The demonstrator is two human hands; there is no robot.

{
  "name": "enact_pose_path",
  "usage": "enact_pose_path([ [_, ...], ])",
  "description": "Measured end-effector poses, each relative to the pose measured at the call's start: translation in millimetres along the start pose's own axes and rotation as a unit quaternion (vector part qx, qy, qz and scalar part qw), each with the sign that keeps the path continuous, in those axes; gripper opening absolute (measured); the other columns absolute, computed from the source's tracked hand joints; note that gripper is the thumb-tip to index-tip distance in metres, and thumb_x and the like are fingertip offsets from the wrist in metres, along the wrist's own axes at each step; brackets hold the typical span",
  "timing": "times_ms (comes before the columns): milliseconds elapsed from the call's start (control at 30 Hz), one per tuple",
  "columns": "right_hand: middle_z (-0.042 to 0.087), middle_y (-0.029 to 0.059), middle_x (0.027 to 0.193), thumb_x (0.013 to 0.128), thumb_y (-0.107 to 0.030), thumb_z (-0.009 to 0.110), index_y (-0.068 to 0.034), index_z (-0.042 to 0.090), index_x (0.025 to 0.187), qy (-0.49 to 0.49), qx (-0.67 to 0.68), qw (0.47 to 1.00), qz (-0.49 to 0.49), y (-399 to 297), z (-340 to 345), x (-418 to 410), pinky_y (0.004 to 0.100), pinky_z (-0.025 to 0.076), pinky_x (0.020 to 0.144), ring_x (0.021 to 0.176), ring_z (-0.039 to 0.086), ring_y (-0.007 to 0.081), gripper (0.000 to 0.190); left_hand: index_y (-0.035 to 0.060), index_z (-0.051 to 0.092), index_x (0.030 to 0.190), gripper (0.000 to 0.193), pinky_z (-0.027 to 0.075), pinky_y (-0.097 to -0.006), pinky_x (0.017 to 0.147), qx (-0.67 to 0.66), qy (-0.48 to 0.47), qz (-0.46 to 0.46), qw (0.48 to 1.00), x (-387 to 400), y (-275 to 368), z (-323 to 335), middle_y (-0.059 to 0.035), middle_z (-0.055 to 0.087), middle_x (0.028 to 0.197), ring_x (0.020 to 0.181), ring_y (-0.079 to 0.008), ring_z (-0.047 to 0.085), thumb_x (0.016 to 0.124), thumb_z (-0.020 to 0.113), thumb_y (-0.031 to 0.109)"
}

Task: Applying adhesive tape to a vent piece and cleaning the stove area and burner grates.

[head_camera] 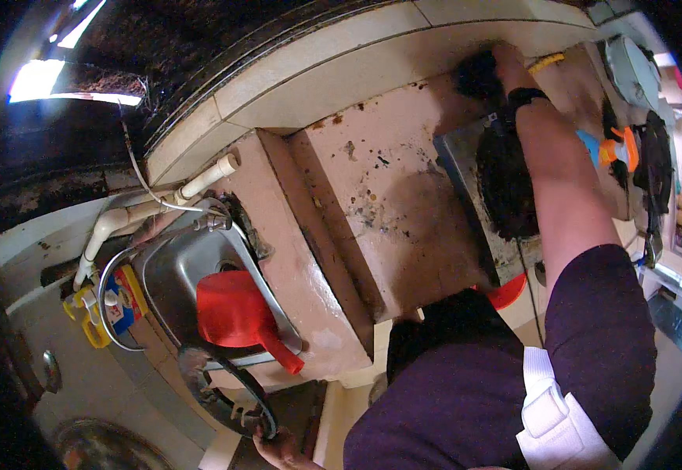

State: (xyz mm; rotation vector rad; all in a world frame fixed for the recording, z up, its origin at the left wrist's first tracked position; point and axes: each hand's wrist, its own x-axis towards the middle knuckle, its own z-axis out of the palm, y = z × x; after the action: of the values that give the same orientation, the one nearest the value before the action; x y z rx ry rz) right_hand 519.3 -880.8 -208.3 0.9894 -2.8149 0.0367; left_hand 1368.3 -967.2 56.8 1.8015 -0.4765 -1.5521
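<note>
My right arm reaches over a soiled hob point(464, 170) with a blackened top. At the tiled wall, my right hand point(506, 61) grips what looks like a dark cloth point(477, 75) on the pink counter point(400, 194); the fingertips are hidden. Dark spots and grime mark the counter left of the hob. Low in the view, my left hand point(279, 447) holds the edge of a round lid-like object point(262, 390) with a dark rim. That object is tilted beside the sink's near corner. A red plastic dipper point(232, 308) rests in the steel sink point(185, 255), its handle over the rim.
A raised ledge point(329, 235) divides the sink from the lower counter. A tap point(215, 222), a white pipe point(206, 179) and a hose stand behind the sink. Yellow-and-blue packets point(121, 299) lie beyond it. An orange-and-blue object point(617, 150) and a dark hanging cloth point(653, 170) are at right.
</note>
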Motion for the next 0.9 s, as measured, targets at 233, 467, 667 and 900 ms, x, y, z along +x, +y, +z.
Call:
enact_pose_path([
  [233, 0.061, 0.0181, 0.096, 0.078, -0.027, 0.046, -0.003, 0.06, 0.097, -0.163, 0.073, 0.983, -0.043, 15.3, 50.1, 22.3, 0.0435, 0.046, 0.075, 0.088, 0.057, 0.0396, 0.033, -0.0003, 0.057, 0.101, 0.03, 0.038, -0.0347, 0.09, -0.06, 0.046, 0.047, 0.996, -14.9, -18.5, 30.9, -0.0109, 0.061, 0.1, 0.097, -0.0233, 0.056, 0.075, 0.058, 0.015],
  [467, 0.061, 0.0203, 0.095, 0.075, -0.025, 0.048, -0.001, 0.062, 0.093, -0.112, 0.238, 0.922, 0.282, -215.2, -87.1, -57.3, 0.0423, 0.046, 0.078, 0.091, 0.058, 0.0367, 0.033, -0.0009, 0.058, 0.099, 0.028, 0.047, -0.0362, 0.079, -0.078, 0.03, -0.006, 0.997, 21.8, -9.9, -8.4, -0.0125, 0.062, 0.1, 0.092, -0.0253, 0.059, 0.075, 0.057, 0.014],
  [667, 0.06, 0.0091, 0.104, 0.071, -0.011, 0.059, -0.013, 0.062, 0.102, 0.031, 0.313, 0.922, 0.226, -314.7, -25.8, -103.6, 0.0375, 0.047, 0.079, 0.093, 0.058, 0.028, 0.032, 0.0014, 0.055, 0.106, 0.035, 0.048, -0.0392, 0.082, -0.091, -0.01, -0.047, 0.995, 22.7, 2.9, -13.1, -0.0132, 0.06, 0.102, 0.094, -0.0265, 0.059, 0.073, 0.058, 0.012],
  [900, 0.059, 0.0079, 0.098, 0.065, -0.012, 0.061, -0.008, 0.06, 0.095, 0.089, 0.399, 0.894, -0.183, -336.4, -13.2, -103.0, 0.0402, 0.042, 0.081, 0.093, 0.054, 0.0287, 0.03, 0.0023, 0.05, 0.115, 0.044, 0.043, -0.0451, 0.09, -0.089, 0.047, -0.043, 0.994, 26.2, 3.1, -23.3, -0.014, 0.057, 0.107, 0.102, -0.0298, 0.054, 0.071, 0.058, 0.007],
])
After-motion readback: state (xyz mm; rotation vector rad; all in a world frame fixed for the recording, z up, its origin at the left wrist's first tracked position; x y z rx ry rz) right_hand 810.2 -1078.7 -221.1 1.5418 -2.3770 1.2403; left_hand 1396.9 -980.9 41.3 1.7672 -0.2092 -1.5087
